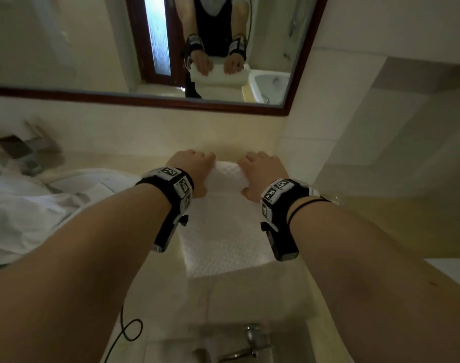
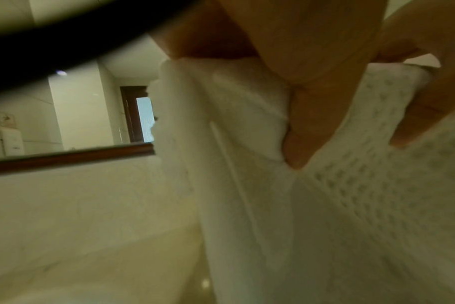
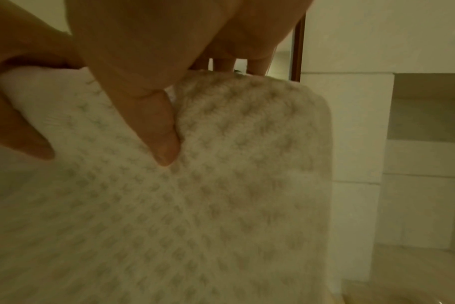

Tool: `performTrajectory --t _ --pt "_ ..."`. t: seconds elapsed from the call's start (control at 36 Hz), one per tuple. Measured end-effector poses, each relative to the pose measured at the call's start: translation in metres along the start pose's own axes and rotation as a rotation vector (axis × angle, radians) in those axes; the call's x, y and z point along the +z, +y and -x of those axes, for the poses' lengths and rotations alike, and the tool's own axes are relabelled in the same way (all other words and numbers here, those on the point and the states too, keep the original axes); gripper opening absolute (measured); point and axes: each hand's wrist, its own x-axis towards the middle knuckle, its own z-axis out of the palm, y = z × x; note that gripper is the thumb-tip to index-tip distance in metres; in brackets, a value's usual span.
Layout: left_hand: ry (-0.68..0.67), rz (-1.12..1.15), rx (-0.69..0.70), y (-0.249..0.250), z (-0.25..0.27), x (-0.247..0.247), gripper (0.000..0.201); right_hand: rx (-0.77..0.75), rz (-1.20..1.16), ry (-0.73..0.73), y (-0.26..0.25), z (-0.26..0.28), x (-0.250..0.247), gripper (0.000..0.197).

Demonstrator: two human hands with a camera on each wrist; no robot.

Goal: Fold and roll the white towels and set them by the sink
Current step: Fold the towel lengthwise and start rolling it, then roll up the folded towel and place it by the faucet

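A white waffle-weave towel lies as a folded strip on the beige counter, running from near me to the wall. Its far end is turned over into a thick roll. My left hand grips the roll's left side, thumb tucked under it and fingers curled over the top. In the left wrist view the thumb presses into the towel. My right hand grips the right side the same way, and its thumb digs into the roll in the right wrist view.
A heap of other white towels lies on the counter at the left. A mirror with a dark wooden frame hangs on the wall ahead. A chrome tap and the sink sit near me, below the towel. A black cable loops nearby.
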Motion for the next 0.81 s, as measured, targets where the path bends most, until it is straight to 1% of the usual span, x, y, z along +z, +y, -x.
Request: performTrajectory --t 0.06,0.14,0.22,0.28,0.36,0.42,0.47,0.5,0.56,0.58,0.61,0.64,0.67,0.72,0.75,0.81 --pt "0.064 -0.016 -0.001 -0.017 -0.023 -0.018 0.062 0.028 0.004 0.072 0.009 -0.025 -0.015 0.053" --pt "0.204 -0.044 -0.021 -0.042 -0.053 -0.051 0.065 0.081 0.030 0.202 0.025 -0.061 -0.045 0.055" --pt "0.371 -0.078 -0.057 -0.060 -0.070 -0.083 0.065 0.135 0.047 0.375 0.038 -0.087 -0.077 0.053" --pt "0.464 -0.088 -0.065 -0.072 -0.075 -0.101 0.065 0.136 0.031 0.490 0.043 -0.100 -0.092 0.053" --pt "0.546 -0.087 -0.047 -0.084 -0.076 -0.116 0.063 0.133 0.022 0.662 0.045 -0.113 -0.106 0.050" --pt "0.584 -0.079 -0.033 -0.089 -0.075 -0.118 0.064 0.124 0.026 0.751 0.043 -0.115 -0.108 0.048" --pt "0.602 -0.092 -0.008 -0.090 -0.069 -0.113 0.064 0.108 0.043 0.816 0.039 -0.112 -0.105 0.046" --pt "0.624 -0.097 0.005 -0.089 -0.066 -0.107 0.064 0.102 0.033 0.821 0.036 -0.107 -0.102 0.045" --pt "0.630 -0.082 0.012 -0.082 -0.056 -0.092 0.065 0.095 -0.013 0.800 0.028 -0.094 -0.087 0.043" --pt "0.596 -0.070 -0.004 -0.075 -0.049 -0.083 0.064 0.089 -0.044 0.775 0.023 -0.088 -0.074 0.044" --pt "0.534 -0.065 -0.033 -0.067 -0.042 -0.071 0.063 0.073 -0.079 0.735 0.017 -0.080 -0.060 0.049" --pt "0.431 -0.063 -0.063 -0.058 -0.035 -0.055 0.064 0.059 -0.104 0.687 0.010 -0.070 -0.044 0.054" --pt "0.332 -0.052 -0.075 -0.047 -0.028 -0.034 0.065 0.050 -0.112 0.601 0.004 -0.058 -0.028 0.058" --pt "0.179 -0.021 -0.057 -0.020 -0.011 0.014 0.065 0.027 -0.115 0.329 -0.009 -0.033 0.016 0.059" --pt "0.107 -0.003 -0.042 -0.006 -0.003 0.040 0.065 0.022 -0.124 0.225 -0.017 -0.019 0.044 0.060" --pt "-0.058 0.047 -0.013 0.024 0.019 0.095 0.068 0.021 -0.163 0.130 -0.033 0.011 0.105 0.066"
